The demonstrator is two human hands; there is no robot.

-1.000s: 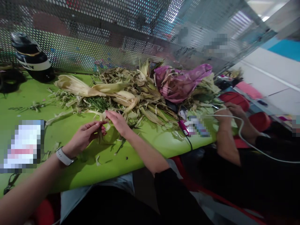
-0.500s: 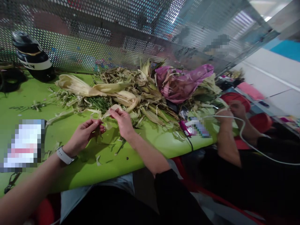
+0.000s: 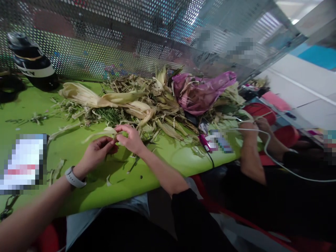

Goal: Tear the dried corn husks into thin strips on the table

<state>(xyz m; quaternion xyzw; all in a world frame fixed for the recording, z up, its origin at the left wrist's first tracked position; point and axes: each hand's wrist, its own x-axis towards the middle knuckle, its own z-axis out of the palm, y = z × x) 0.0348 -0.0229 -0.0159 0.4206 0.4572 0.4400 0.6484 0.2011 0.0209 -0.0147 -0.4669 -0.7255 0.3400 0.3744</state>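
Over the green table [image 3: 105, 189], my left hand [image 3: 99, 150] pinches a pale strip of corn husk [image 3: 101, 133] between thumb and fingers. The strip's thin tail trails off to the left. My right hand [image 3: 130, 139] meets it from the right, thumb and forefinger closed on the same husk; the fingertips hide the spot they grip. Just beyond my hands lies a heap of dried corn husks [image 3: 136, 110], with a large folded husk [image 3: 80, 93] on its left side and green shreds [image 3: 109, 114] in front.
A pink plastic bag [image 3: 202, 94] rests on the heap's right. Phones lie left [image 3: 22, 161] and right [image 3: 222, 141], beside a magenta device [image 3: 205, 142] with a cable. A black bottle [image 3: 33, 61] stands by the perforated metal screen [image 3: 105, 38]. At right, another person's hands [image 3: 249, 127] work.
My right hand has moved down and left, closer to my left hand. The wide husk piece it held up no longer shows there. The view has shifted slightly.
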